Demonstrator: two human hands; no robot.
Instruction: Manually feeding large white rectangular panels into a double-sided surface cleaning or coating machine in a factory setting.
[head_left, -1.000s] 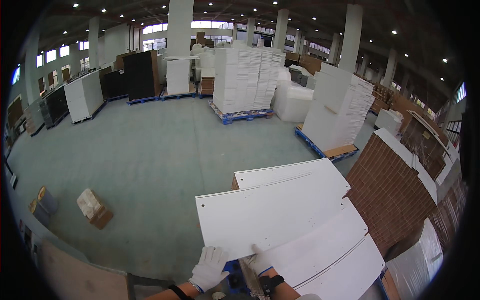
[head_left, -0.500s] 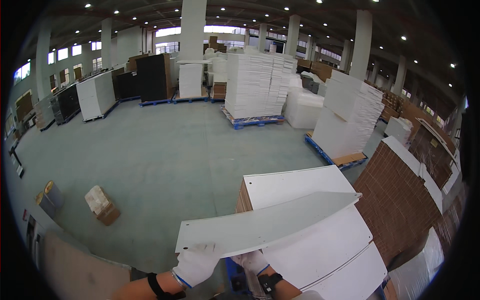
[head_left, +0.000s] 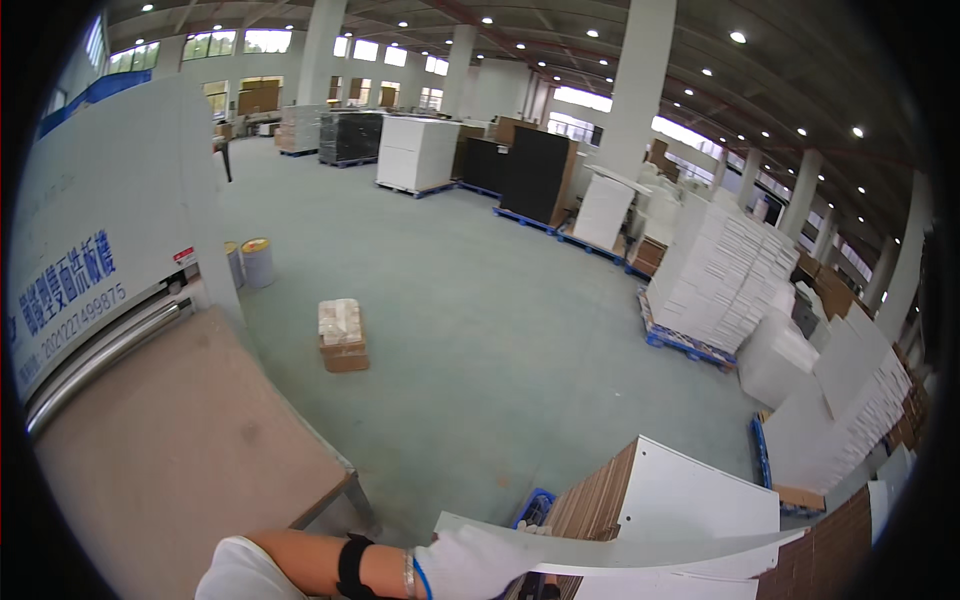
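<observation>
My left hand (head_left: 475, 562), in a white knitted glove, is closed on the left end of a long white panel (head_left: 660, 553). The panel is tilted, so I see it nearly edge-on, and its far end reaches to the right over a stack of white boards (head_left: 695, 495) with brown edges. Of my right arm only a dark wrist device shows below the panel; the panel and my left hand hide the right hand's fingers. A bit of blue pallet (head_left: 538, 503) shows beside the stack.
At left stands a large white machine (head_left: 110, 200) with a roller (head_left: 110, 355) and a brown feed table (head_left: 190, 430). A carton (head_left: 344, 350) and metal drums (head_left: 257, 262) are on the floor. Pallets of white boards (head_left: 715, 270) and dark panels (head_left: 535, 175) line the back and right.
My view has swung left, bringing the machine and its table into sight. The panel has gone from nearly flat to tilted edge-on, still in my left hand. My right hand has become hidden.
</observation>
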